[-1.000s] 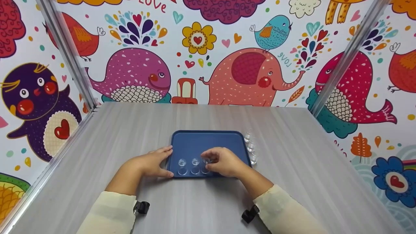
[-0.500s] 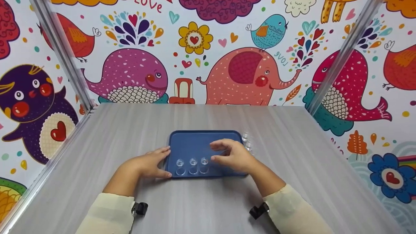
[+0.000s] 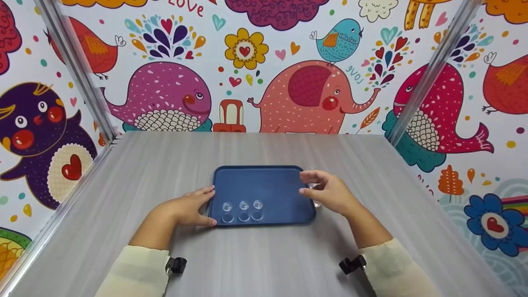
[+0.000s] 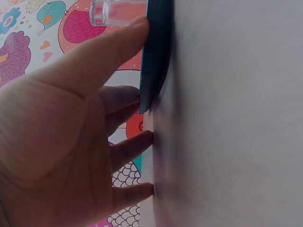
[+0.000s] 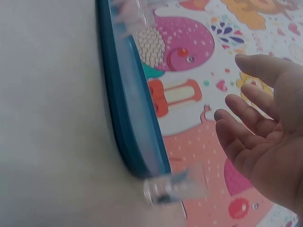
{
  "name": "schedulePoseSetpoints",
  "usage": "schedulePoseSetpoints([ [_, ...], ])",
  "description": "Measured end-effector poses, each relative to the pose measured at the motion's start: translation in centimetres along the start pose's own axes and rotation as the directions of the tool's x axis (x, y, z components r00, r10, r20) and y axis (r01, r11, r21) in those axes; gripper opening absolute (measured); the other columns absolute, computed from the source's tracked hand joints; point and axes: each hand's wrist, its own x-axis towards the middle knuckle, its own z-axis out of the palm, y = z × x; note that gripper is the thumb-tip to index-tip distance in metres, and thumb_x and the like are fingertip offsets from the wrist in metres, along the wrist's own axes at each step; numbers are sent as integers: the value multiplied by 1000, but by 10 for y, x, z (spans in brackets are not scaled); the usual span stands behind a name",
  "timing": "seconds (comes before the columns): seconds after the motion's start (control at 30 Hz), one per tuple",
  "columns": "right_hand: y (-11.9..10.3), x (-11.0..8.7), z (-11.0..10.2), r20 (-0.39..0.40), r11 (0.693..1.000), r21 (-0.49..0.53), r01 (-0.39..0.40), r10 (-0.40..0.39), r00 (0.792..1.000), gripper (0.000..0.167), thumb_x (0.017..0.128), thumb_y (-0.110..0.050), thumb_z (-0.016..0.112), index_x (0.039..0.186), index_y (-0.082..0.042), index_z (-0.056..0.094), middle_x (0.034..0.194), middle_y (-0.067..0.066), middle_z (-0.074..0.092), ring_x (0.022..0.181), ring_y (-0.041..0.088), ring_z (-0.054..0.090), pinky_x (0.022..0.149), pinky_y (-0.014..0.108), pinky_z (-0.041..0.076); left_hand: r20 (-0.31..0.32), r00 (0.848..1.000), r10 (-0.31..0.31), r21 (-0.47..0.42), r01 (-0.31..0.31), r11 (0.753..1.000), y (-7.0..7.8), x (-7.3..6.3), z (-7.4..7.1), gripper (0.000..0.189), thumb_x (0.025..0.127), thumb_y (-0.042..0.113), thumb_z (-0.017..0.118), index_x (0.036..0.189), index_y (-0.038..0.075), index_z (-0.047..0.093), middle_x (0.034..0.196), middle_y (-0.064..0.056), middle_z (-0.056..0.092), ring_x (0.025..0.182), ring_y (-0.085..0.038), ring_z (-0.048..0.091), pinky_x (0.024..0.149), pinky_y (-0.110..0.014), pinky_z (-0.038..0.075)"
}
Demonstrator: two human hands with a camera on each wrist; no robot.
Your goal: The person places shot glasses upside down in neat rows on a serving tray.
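Note:
On the blue tray [image 3: 272, 177], 3 small clear glasses stand in a row along the near side: a left glass [image 3: 227, 212], a middle glass [image 3: 244, 211] and a right glass [image 3: 258, 210]. My left hand [image 3: 185, 208] touches the tray's left end; its thumb [image 4: 125, 40] meets the rim, with fingers spread along the edge. My right hand [image 3: 332, 192] holds nothing. It hovers over the tray's right edge, fingers loosely bent, by a clear glass [image 3: 317, 203] outside the tray. The hand hides most of the glasses there. A blurred glass [image 5: 175, 187] shows beside the tray's corner in the right wrist view.
The tray lies on a grey wood-grain table [image 3: 264, 264]. Walls with cartoon animals [image 3: 305, 99] enclose the back and sides, joined by a left metal post [image 3: 78, 70] and a right metal post [image 3: 437, 70].
My right hand has let go of the third glass on the tray and moved right to the glasses beside the tray. The left hand has stayed at the tray's left edge.

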Motion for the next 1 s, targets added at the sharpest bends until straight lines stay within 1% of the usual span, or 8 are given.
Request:
schedulePoseSetpoints([
  [0.1, 9, -1, -10, -32, 1000, 1, -25, 25, 999, 50, 92, -28, 86, 139, -17, 71, 139, 11, 73, 126, 38, 69, 98, 34, 61, -1, 1000, -3, -3, 3, 1000, -1, 1, 0, 101, 90, 49, 84, 168, 8, 34, 181, -5, 22, 164, -48, 23, 130, -71, 24],
  [0.2, 19, -1, -18, -57, 999, -1, -52, 51, 997, 49, 92, -27, 87, 138, -16, 71, 141, 14, 72, 128, 38, 69, 100, 33, 60, -3, 1000, -4, -5, 3, 1000, -2, 1, -1, 101, 90, 49, 84, 168, 8, 34, 181, -6, 22, 164, -48, 23, 130, -71, 24],
  [0.33, 29, -1, -25, -86, 996, -27, -85, 82, 993, 48, 91, -23, 87, 136, -14, 72, 141, 16, 72, 134, 37, 66, 107, 42, 58, -3, 1000, 2, -4, -2, 1000, -3, 0, -2, 101, 90, 48, 84, 168, 7, 34, 181, -7, 22, 164, -47, 22, 130, -70, 24],
  [0.47, 36, -3, -29, -84, 988, -60, -140, 135, 987, 52, 91, -22, 86, 139, -10, 69, 142, 15, 71, 134, 35, 65, 110, 49, 57, -5, 1000, 11, -4, -11, 1000, -2, -1, -2, 101, 90, 48, 84, 168, 6, 35, 181, -8, 23, 164, -48, 23, 130, -70, 24],
  [0.6, 43, -5, -30, -59, 976, -101, -191, 186, 981, 54, 90, -23, 86, 139, -9, 69, 138, 15, 72, 129, 33, 67, 103, 40, 59, -5, 1000, 21, -6, -21, 1000, -1, -2, -1, 101, 90, 48, 84, 167, 6, 35, 180, -8, 24, 164, -47, 23, 131, -69, 25],
  [0.7, 49, -5, -30, -39, 975, -108, -196, 192, 981, 52, 90, -21, 86, 137, -8, 70, 134, 16, 74, 121, 29, 68, 95, 30, 57, -1, 1000, 28, -4, -28, 1000, -1, -2, -1, 101, 90, 48, 84, 167, 6, 35, 180, -8, 24, 164, -48, 23, 130, -70, 25],
  [0.9, 63, -5, -25, 22, 988, -24, -151, 151, 988, 54, 87, -9, 86, 136, 5, 67, 122, 20, 77, 99, 15, 70, 80, 18, 55, 4, 1000, 27, -12, -27, 1000, 0, -1, -1, 101, 90, 48, 84, 168, 6, 34, 180, -8, 23, 165, -47, 22, 131, -70, 24],
  [1.0, 69, -4, -22, 55, 990, 2, -138, 138, 989, 50, 86, -4, 84, 131, 9, 67, 109, 17, 77, 89, 8, 66, 74, 15, 53, 5, 1000, 26, -15, -26, 1000, 0, -1, 0, 101, 90, 47, 84, 168, 6, 34, 180, -8, 23, 165, -47, 22, 131, -70, 24],
])
